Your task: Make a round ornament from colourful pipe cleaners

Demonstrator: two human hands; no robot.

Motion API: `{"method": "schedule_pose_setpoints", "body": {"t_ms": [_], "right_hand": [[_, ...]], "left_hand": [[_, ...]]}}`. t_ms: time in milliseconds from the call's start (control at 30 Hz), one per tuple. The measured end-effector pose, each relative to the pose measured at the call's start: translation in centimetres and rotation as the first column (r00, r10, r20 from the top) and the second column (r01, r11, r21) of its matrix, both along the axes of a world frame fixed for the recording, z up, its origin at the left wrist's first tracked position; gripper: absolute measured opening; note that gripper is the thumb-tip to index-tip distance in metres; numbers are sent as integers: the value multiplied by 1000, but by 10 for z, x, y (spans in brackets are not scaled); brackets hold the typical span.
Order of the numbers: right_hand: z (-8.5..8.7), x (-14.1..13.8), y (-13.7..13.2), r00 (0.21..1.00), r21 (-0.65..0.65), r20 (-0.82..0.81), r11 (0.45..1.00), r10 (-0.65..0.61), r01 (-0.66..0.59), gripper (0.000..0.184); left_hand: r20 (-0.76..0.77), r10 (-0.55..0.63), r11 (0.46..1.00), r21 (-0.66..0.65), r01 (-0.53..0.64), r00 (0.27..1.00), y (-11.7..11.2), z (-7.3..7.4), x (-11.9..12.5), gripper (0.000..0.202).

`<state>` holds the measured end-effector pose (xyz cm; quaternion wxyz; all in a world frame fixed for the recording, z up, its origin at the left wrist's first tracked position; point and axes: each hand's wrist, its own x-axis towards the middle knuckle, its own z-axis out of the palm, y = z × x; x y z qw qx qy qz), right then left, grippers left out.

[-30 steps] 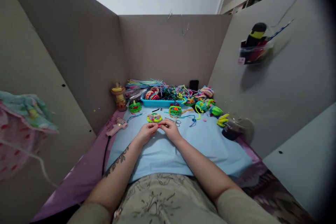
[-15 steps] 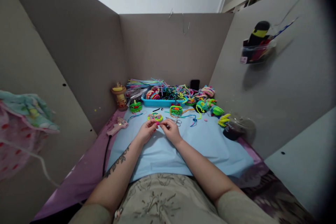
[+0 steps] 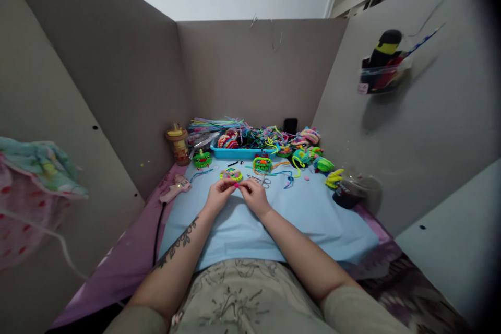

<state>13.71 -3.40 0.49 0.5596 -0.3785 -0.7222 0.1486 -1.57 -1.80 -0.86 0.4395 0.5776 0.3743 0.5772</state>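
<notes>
Both grips are pinched shut on a small pink piece [image 3: 236, 186], too small to make out. The left hand [image 3: 216, 197] and the right hand [image 3: 255, 196] meet fingertip to fingertip just above the pale blue sheet [image 3: 313, 214] on the worktop [image 3: 129, 255]. Just beyond the piece lies a round coiled ornament [image 3: 230, 174], and scissors [image 3: 265, 182] lie near the right hand. Farther back are a green figure [image 3: 202, 159] and a blue tray [image 3: 235, 155] heaped with coloured pipe cleaners [image 3: 254, 138]. A pink glue gun [image 3: 175, 188] lies off to the left.
</notes>
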Motion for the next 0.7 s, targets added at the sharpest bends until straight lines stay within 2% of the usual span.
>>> {"method": "schedule_pose_setpoints", "body": {"t_ms": [300,500,700], "right_hand": [[-1,-1,1,1000,-35,10,999,-22,22,14],[-1,-2,2,999,-63,11,997,-39,40,15],[-3,-2,2,999,-93,5,995,45,-44,14]], "left_hand": [[-84,57,998,42,-53,995,-9,13,1,18],[-88,48,999,21,-46,995,-2,3,1,20],[-131,31,999,24,-28,991,-1,2,3,20]]}}
